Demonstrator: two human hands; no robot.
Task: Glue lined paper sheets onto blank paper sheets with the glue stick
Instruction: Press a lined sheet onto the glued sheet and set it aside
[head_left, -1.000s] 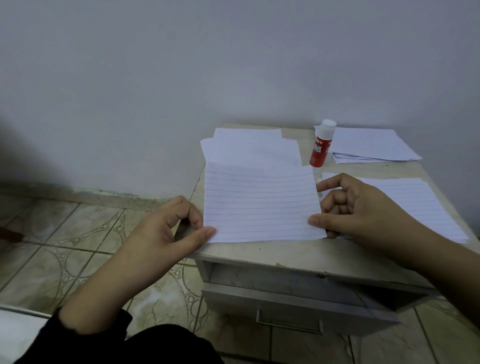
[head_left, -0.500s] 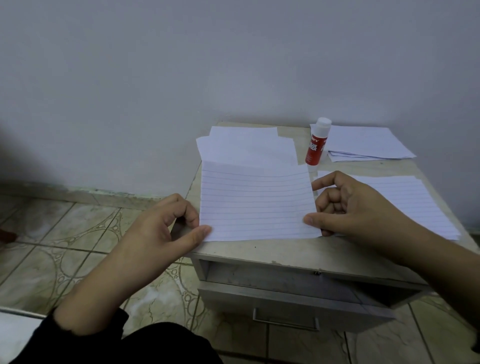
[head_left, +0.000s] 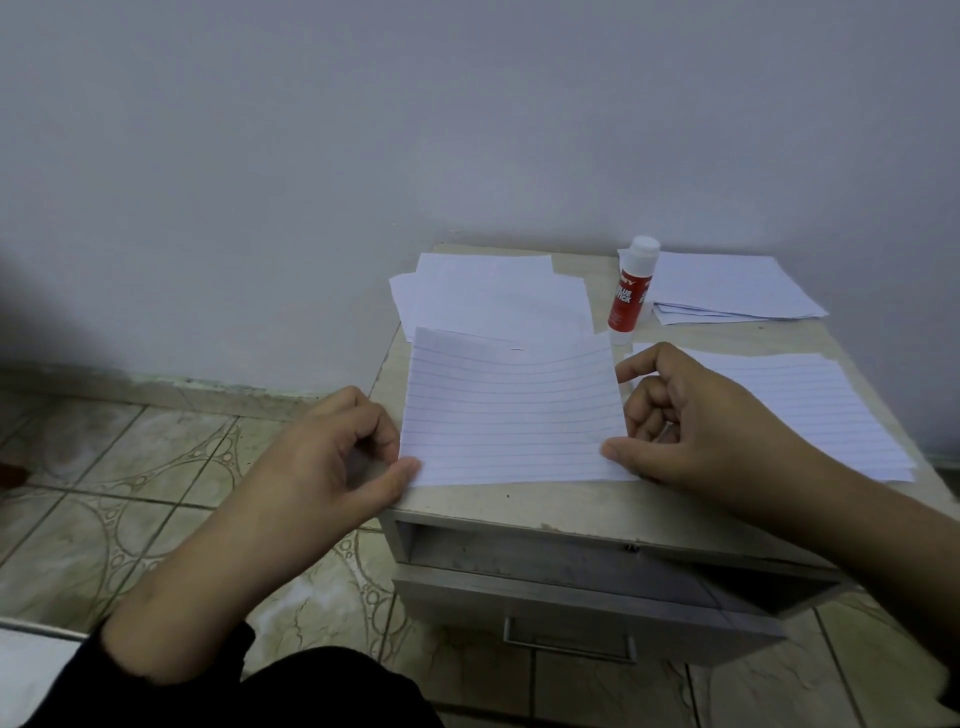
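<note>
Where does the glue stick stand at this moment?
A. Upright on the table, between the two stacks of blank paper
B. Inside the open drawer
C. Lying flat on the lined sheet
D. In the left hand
A: the glue stick stands upright with its white cap on, on the table, with blank paper to one side and another blank stack to the other; neither hand touches it.

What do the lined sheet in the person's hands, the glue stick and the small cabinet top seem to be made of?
Lined sheet: thin matte paper; its far edge bows upward.
Glue stick: probably smooth plastic; red printed body, white cap with slight sheen.
Cabinet top: looks like worn beige laminate or painted board; the surface is scuffed and speckled, so uncertain.
</note>
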